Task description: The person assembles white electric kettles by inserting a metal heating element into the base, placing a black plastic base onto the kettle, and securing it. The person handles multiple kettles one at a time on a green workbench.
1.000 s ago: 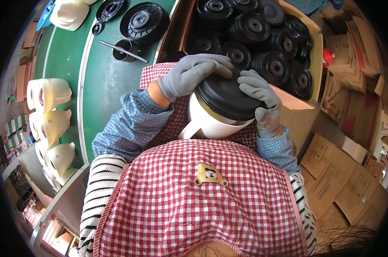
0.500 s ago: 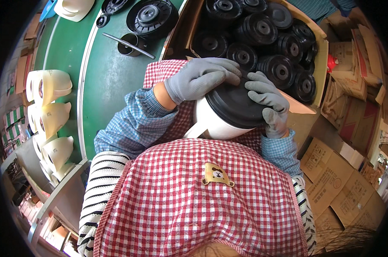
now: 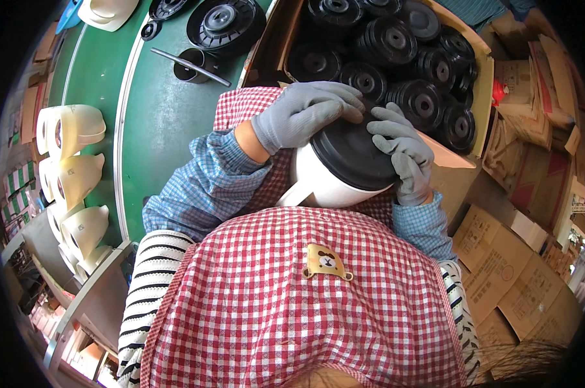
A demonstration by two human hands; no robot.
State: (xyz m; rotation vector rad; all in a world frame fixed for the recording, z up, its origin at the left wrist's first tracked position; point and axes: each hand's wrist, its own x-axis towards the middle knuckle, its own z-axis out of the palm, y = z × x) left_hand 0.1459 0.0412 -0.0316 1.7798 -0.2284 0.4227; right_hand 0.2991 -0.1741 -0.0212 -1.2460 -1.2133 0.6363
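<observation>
A white plastic jug-like body (image 3: 334, 193) lies tilted against my apron, its pale handle-like part pointing down and left. A round black plastic cover (image 3: 356, 152) sits over its wide end. My left hand (image 3: 308, 115), in a grey glove, reaches across the cover's upper left edge with its fingers curled onto it. On the right side my gloved right hand (image 3: 405, 150) grips the cover's rim, fingers bent over the top. The undersides of both hands are hidden, as is the far side of the white body.
Ahead stands an open cardboard box (image 3: 483, 97) of stacked black discs (image 3: 396, 42). On the green table (image 3: 160, 129) are a large black round part (image 3: 223, 26), a black ring with a metal rod (image 3: 192, 66) and cream plastic shells (image 3: 79, 174). Flattened cartons (image 3: 499, 265) lie to the right.
My right hand has shifted slightly up and left along the cover's rim, its fingers bending more. The left hand stays on the cover almost unmoved.
</observation>
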